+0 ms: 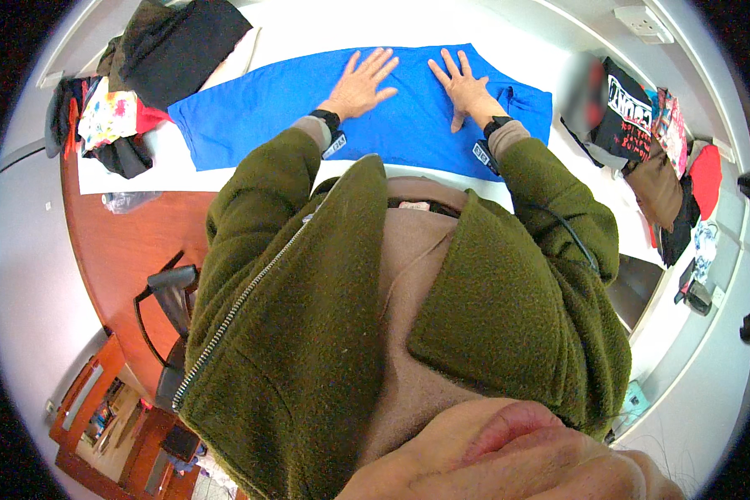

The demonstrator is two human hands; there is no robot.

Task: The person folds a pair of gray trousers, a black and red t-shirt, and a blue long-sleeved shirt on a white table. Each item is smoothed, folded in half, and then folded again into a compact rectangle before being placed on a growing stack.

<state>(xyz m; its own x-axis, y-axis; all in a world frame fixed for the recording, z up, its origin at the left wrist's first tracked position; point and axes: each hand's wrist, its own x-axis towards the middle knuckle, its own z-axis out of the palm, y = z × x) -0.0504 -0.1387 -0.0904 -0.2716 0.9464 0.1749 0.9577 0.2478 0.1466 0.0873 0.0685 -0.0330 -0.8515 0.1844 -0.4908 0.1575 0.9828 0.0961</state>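
A pair of blue trousers (pixel 267 108), apparently folded lengthwise, lies stretched across the white table (pixel 350 21), its narrower end to the left and its wider end to the right. My left hand (pixel 363 86) rests flat on the middle of the blue cloth with its fingers spread. Farther right, my right hand (pixel 465 86) also lies flat on the cloth near its far edge, fingers apart and thumb out to the side. Neither hand grips anything. A few small creases show in the fabric by the right end.
Dark folded cloth (pixel 183 54) tops a pile of clothes at the far left, beside a colourful printed garment (pixel 108 112). More clothes, including a black printed shirt (pixel 625 108) and a brown piece (pixel 654 185), lie at the right. A black chair (pixel 171 300) stands at the lower left.
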